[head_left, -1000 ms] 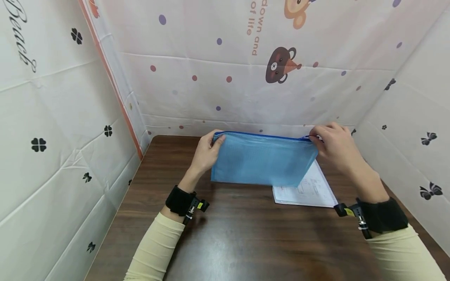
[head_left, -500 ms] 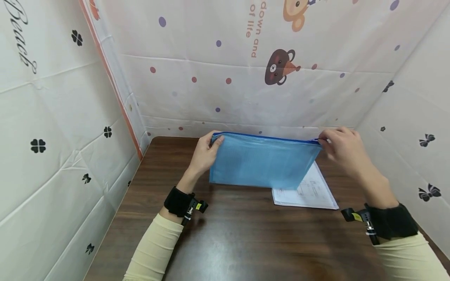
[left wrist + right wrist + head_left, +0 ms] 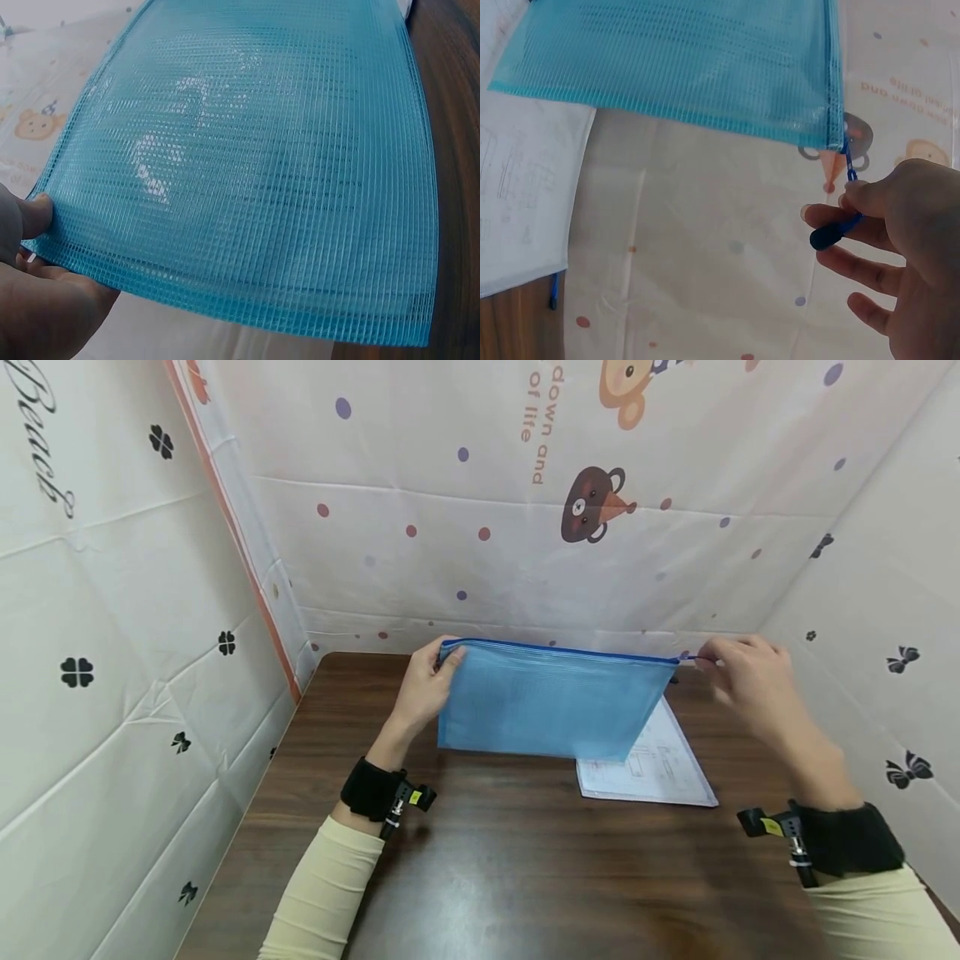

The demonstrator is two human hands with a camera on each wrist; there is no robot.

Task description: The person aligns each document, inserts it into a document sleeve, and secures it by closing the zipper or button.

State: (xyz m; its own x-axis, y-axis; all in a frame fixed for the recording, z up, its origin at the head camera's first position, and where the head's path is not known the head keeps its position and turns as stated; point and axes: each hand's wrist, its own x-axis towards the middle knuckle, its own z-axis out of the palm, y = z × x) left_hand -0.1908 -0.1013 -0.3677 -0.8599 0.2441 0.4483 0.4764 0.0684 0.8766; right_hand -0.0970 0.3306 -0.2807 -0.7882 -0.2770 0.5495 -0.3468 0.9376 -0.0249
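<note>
A blue mesh zipper pouch hangs upright above the table, its dark blue zipper along the top edge. My left hand pinches its upper left corner between thumb and fingers; the left wrist view shows the thumb on the mesh. At the other end, my right hand pinches the blue zipper pull cord, which stretches taut from the pouch's corner. The cord's dark end piece dangles among the right fingers. Along its visible length the zipper looks closed.
Behind the pouch, a white pouch with printed papers lies on the brown wooden table, partly hidden. A blue zipper pull hangs from its corner. Patterned white sheets stand at the back and both sides.
My right hand has moved right, drawing the zipper pull to the pouch's right end and then out past the corner. My left hand and the pouch have shifted slightly left.
</note>
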